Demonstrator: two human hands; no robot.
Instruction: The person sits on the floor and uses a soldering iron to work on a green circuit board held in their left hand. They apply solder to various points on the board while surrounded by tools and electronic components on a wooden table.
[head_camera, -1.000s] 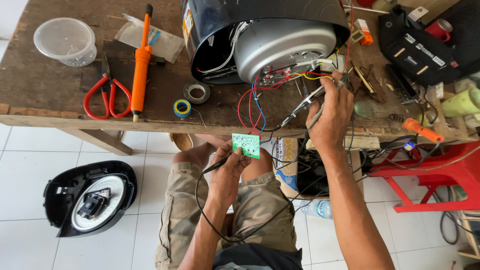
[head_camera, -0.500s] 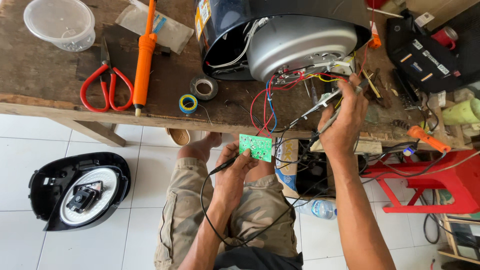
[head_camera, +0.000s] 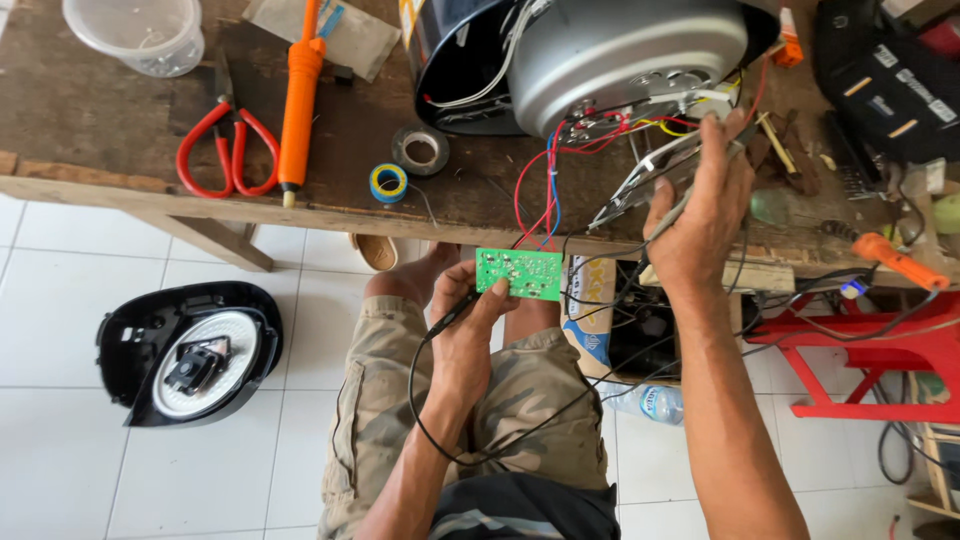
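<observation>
Green circuit board (head_camera: 519, 273) sits below the bench edge in my left hand (head_camera: 468, 325), fingers also pinching a black probe, while my right hand (head_camera: 700, 215) grips another probe at the cooker's wiring (head_camera: 600, 140) for contact.

Both forearms bare — no sleeves, no gloves, no watch, no rings showing on left hand (head_camera: 470, 335) or right hand (head_camera: 700, 215). Camouflage cargo shorts (head_camera: 410, 400), tan-olive blotches, side pocket. Dark shirt hem (head_camera: 530, 510) — faint stripes. Knees bare.

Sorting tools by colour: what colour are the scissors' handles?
Red, on the scissors, seen clearly in the head view.
</observation>
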